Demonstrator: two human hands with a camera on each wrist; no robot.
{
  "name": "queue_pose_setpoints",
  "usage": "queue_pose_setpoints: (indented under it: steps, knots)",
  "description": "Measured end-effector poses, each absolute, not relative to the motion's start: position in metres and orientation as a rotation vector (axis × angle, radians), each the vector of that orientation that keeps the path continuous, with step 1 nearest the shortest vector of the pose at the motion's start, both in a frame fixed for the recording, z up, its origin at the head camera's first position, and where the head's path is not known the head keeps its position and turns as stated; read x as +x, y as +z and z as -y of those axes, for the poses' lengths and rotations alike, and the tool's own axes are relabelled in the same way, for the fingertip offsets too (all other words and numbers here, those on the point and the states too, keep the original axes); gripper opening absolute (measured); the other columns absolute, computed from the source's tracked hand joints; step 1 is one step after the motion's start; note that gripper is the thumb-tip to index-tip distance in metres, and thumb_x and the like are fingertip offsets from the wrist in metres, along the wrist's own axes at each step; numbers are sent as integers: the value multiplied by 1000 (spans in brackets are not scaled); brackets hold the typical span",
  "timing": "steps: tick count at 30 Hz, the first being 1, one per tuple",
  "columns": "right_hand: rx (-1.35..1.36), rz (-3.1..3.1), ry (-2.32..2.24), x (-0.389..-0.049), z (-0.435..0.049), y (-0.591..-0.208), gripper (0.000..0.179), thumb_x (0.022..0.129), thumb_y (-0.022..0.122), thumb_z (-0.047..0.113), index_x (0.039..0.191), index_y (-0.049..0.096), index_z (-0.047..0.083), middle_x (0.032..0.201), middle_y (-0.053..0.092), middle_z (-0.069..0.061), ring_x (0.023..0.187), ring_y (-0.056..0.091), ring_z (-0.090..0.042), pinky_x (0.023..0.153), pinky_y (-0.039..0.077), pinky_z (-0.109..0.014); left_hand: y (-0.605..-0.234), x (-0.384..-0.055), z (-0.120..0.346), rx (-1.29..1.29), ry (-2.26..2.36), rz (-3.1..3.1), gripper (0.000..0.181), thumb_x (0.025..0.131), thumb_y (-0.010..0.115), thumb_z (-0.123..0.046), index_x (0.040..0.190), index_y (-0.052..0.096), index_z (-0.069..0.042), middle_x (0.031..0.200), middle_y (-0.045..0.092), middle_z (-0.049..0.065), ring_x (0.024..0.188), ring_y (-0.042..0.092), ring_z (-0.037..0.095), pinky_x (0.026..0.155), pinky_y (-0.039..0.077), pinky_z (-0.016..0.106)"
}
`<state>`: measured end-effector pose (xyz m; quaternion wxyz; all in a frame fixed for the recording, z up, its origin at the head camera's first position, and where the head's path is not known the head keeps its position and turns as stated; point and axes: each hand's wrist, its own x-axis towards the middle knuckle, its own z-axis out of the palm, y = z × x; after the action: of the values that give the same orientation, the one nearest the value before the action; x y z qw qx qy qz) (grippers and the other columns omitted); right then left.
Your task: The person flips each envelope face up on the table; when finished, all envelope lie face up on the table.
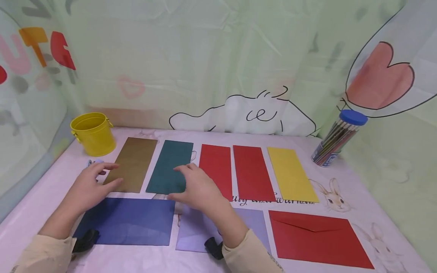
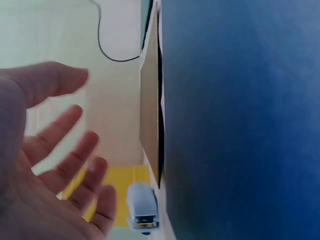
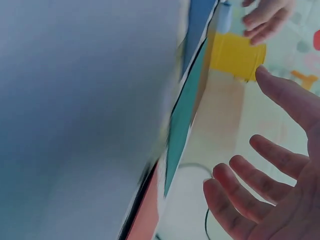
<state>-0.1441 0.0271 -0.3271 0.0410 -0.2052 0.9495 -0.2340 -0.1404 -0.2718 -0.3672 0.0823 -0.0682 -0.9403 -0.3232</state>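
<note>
Both hands hover over the table with nothing in them. My left hand (image 1: pixel 90 185) is nearest the brown envelope (image 1: pixel 133 163) and the blue envelope (image 1: pixel 129 222); thumb and fingers are spread apart. Over the green envelope (image 1: pixel 167 163) and the lavender envelope (image 1: pixel 252 227) is my right hand (image 1: pixel 199 189), its fingers loosely bent and separate. Whether it touches paper is hard to tell in the head view; the right wrist view shows the hand (image 3: pixel 280 190) empty. A small pale stapler (image 2: pixel 142 205) stands beyond the left hand, mostly hidden by it in the head view.
Two red envelopes (image 1: pixel 215 163) and a yellow envelope (image 1: pixel 291 174) continue the back row. A red envelope with its flap showing (image 1: pixel 321 242) lies front right. At the back left stands a yellow bucket (image 1: pixel 97 138), at the right a blue-lidded tub of pencils (image 1: pixel 336 140).
</note>
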Motion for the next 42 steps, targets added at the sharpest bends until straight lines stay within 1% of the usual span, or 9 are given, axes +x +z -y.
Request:
queue_pose_setpoints:
  steps: [8,14,18,21,24,28,31,35,42]
  knots:
    - [-678,-2841,-787,-157,14,-333,66,83,82,42,142,59,21,140,53,-2,125,53,-22,91,52,-32,-376,-145,282,-143,-1006,2952,61,95,71,-36,140,52,1,139,47,33,122,45,54,93,40,70]
    - [-680,-2805,-740,-165,34,-343,63,84,81,43,141,60,26,140,56,2,129,51,-20,98,48,-33,-381,-148,278,-214,-956,2960,57,93,73,-29,138,54,0,137,49,35,118,50,55,92,42,69]
    - [-704,-2787,-704,-167,42,-348,57,87,79,41,139,62,26,138,59,4,129,51,-21,99,47,-34,-385,-147,275,-250,-858,2989,55,93,73,-26,137,56,1,138,50,35,120,43,59,94,37,71]
    - [-701,-2774,-652,-166,45,-351,52,89,76,40,138,63,28,137,59,6,129,50,-21,98,48,-35,-387,-146,274,-248,-783,3031,59,92,73,-31,137,57,2,141,46,35,122,36,61,93,33,73]
    - [-725,-2765,-602,-166,46,-353,48,92,74,39,138,64,29,136,60,8,126,49,-22,95,49,-35,-387,-145,275,-230,-735,3051,62,90,75,-36,136,59,3,142,43,35,121,35,61,93,33,74]
    - [-798,-2756,-537,-168,47,-355,42,94,71,35,135,67,26,135,61,8,120,50,-21,93,46,-33,-386,-145,277,-245,-692,3050,60,89,76,-38,133,63,2,142,46,33,122,36,60,95,32,74]
    - [-841,-2743,-462,-170,48,-356,39,96,68,35,134,67,26,140,58,8,121,47,-20,95,43,-33,-385,-144,278,-284,-644,3037,56,89,76,-37,131,65,-1,142,50,29,122,39,58,94,32,73]
    - [-854,-2723,-389,-171,50,-357,42,97,66,36,137,65,28,146,52,9,127,43,-20,99,40,-35,-385,-145,281,-284,-562,3050,54,90,75,-38,131,66,-4,141,53,26,122,40,57,89,34,73]
    - [-856,-2707,-375,-171,52,-358,46,95,68,39,139,63,28,148,49,10,128,42,-19,99,39,-35,-384,-144,281,-277,-442,3091,51,91,72,-40,131,68,-9,138,57,22,120,44,54,86,33,69]
